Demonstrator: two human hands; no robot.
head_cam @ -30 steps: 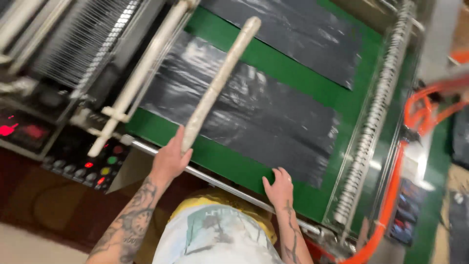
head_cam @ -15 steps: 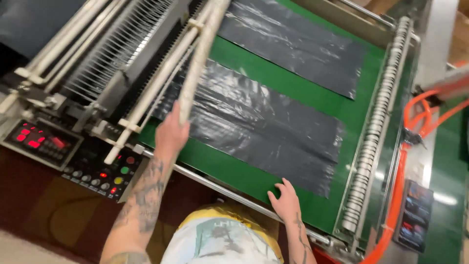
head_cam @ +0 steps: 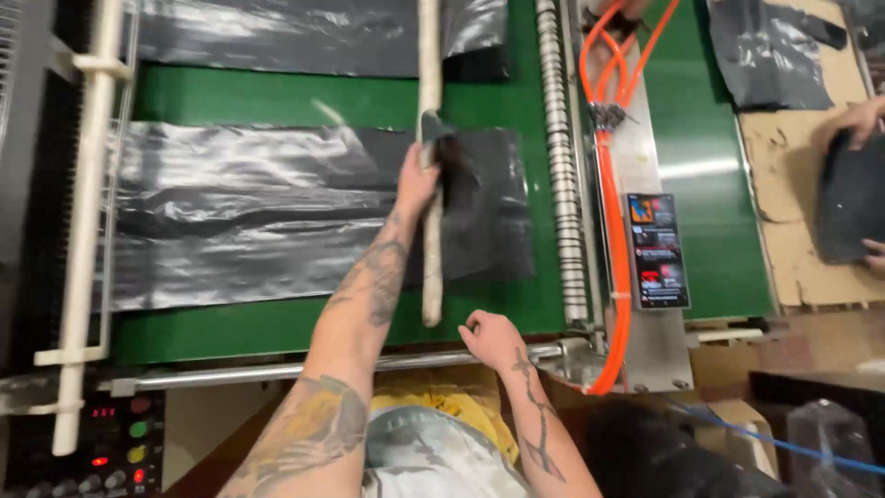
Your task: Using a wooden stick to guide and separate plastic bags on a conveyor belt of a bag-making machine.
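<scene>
Two hands work: left hand (head_cam: 415, 180) fingers closed around the pale rod (head_cam: 430, 184) over black plastic sheet (head_cam: 277, 212); right hand (head_cam: 493, 337) fingers curled on the near metal rail (head_cam: 277, 372).

A long, pale, cylindrical wooden stick (head_cam: 430, 212) runs nearly straight up and down the view, crossing the green belt from near its front edge to beyond the top of the frame; its surface looks worn and mottled; it lies over the right part of a flat, glossy black plastic sheet (head_cam: 267, 217); the sheet is spread wide across the belt, wrinkled and shining on its left half, darker on the right; where the stick crosses its upper edge, the plastic is bunched and lifted against the stick.
</scene>
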